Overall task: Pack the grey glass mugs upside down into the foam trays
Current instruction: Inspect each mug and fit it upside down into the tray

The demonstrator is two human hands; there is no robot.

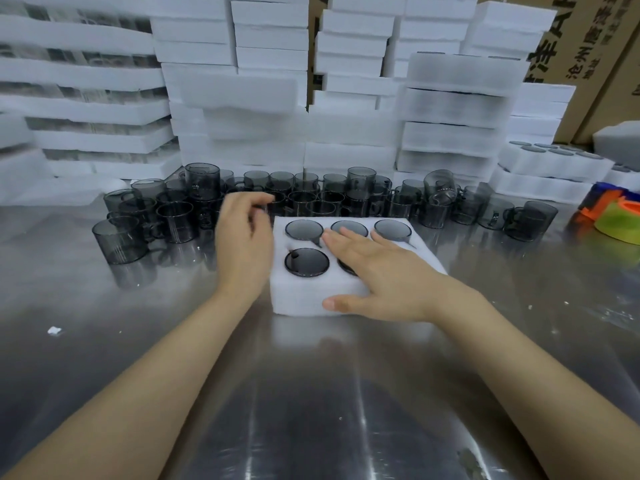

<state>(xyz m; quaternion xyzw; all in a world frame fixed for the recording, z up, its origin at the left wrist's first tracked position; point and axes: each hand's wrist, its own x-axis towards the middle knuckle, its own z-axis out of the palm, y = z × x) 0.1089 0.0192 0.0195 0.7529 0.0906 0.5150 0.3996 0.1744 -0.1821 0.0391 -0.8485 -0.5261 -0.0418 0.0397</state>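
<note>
A white foam tray (304, 297) lies on the steel table in front of me. Its back row holds three grey mugs upside down, such as the left one (304, 229). The front left hole holds a darker mug (307, 262). My right hand (377, 277) lies flat on the tray with straight fingers and covers the front middle and right holes, thumb against the tray's front wall. My left hand (242, 237) hovers at the tray's left edge, blurred, fingers loosely curled near the loose mugs; it seems to hold nothing. Several loose grey mugs (175, 221) crowd the table behind.
Stacks of white foam trays (239, 98) wall off the back of the steel table (311, 393). Filled trays (554, 157) sit at the back right beside cardboard boxes (595, 64). A green and orange tape dispenser (616, 220) lies at the right edge.
</note>
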